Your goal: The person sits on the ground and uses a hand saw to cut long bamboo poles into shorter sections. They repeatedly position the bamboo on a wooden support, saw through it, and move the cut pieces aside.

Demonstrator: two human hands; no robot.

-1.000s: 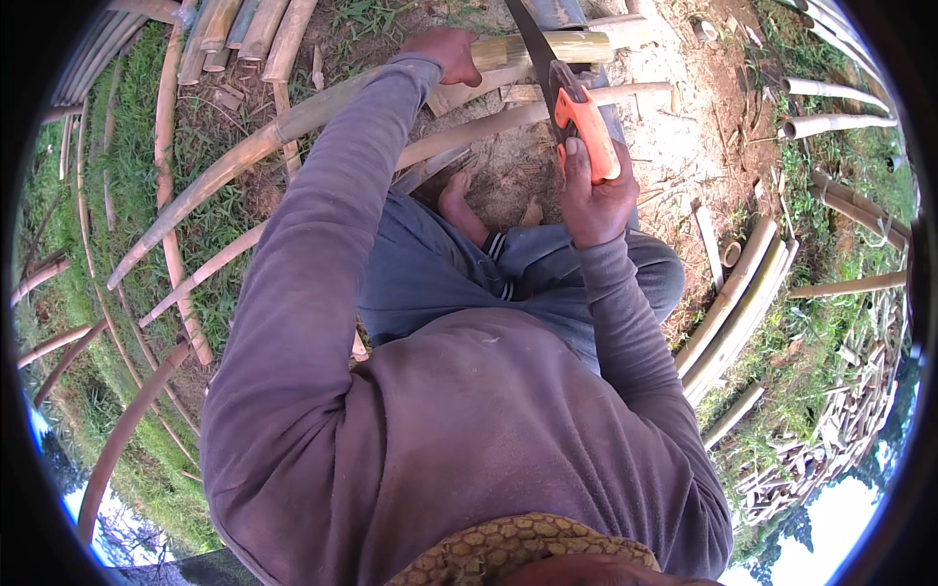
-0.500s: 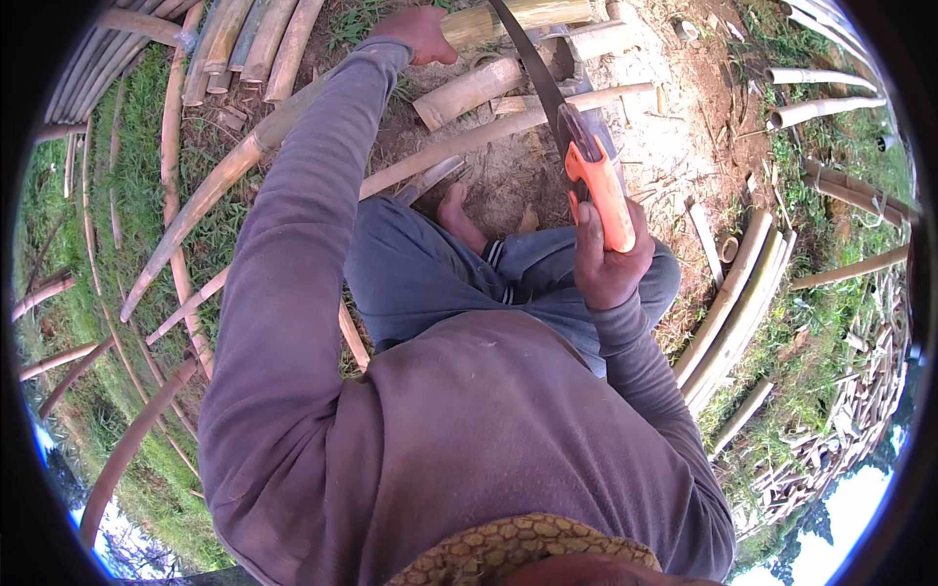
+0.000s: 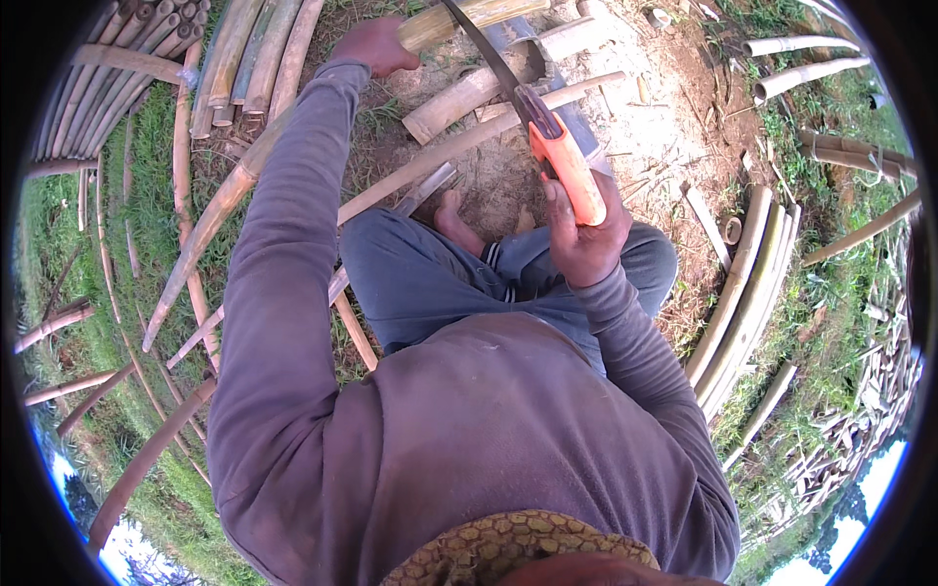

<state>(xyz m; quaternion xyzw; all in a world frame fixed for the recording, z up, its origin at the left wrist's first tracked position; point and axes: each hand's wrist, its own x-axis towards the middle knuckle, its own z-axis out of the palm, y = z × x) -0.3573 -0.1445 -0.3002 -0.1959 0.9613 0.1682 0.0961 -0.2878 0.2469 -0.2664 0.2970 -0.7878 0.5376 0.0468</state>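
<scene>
Reaching out at the far left of centre, my left hand point(image 3: 376, 47) is closed on the near end of a thick yellowish bamboo pole point(image 3: 469, 21). My right hand point(image 3: 593, 234) grips the orange handle of a handsaw point(image 3: 572, 176), in front of my right knee. Its dark curved blade point(image 3: 489, 54) runs up and away, with the upper part crossing the pole. The blade's tip is cut off by the picture's top edge, so I cannot tell how deep it sits. Below the pole lies a short bamboo length point(image 3: 454, 105) on the ground.
A thinner bamboo strip point(image 3: 420, 171) runs crosswise before my bent legs point(image 3: 440, 273). Bamboo poles point(image 3: 259, 59) are stacked at the far left, and several split pieces point(image 3: 738, 283) lie on the right. Pale sawdust covers the dirt ahead, with grass on both sides.
The view has turned a little. Both hands, the handsaw and the pole appear further left, and the handsaw's handle sits slightly higher. Both grips are unchanged.
</scene>
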